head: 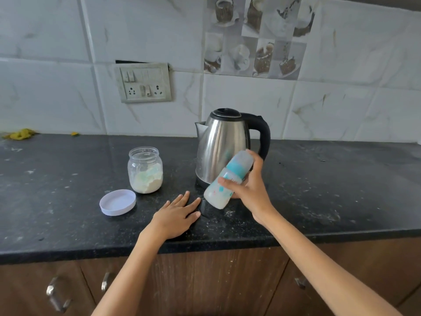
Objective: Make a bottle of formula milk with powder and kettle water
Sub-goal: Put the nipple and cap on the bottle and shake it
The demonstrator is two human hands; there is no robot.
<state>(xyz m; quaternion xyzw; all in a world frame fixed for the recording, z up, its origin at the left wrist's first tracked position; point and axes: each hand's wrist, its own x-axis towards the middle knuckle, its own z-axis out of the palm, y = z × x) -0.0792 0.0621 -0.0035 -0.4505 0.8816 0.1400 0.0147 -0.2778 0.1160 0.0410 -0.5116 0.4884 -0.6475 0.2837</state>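
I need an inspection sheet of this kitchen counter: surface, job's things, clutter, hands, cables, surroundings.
Surface: black counter, dusted with white specks.
Job's things: bottle tilted, capped, above the counter; kettle upright, lid closed; powder jar open, partly full; its lid lying beside it.
Clutter: yellow scraps at the far left by the wall.
Hands: right hand grips the bottle; left hand rests flat on the counter.
Cables: nothing seen.
Surroundings: tiled wall, switchboard, wooden cabinets below.

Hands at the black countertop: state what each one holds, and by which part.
The right hand grips the tilted, teal-banded clear baby bottle around its middle. The left hand holds nothing; it rests flat on the countertop.
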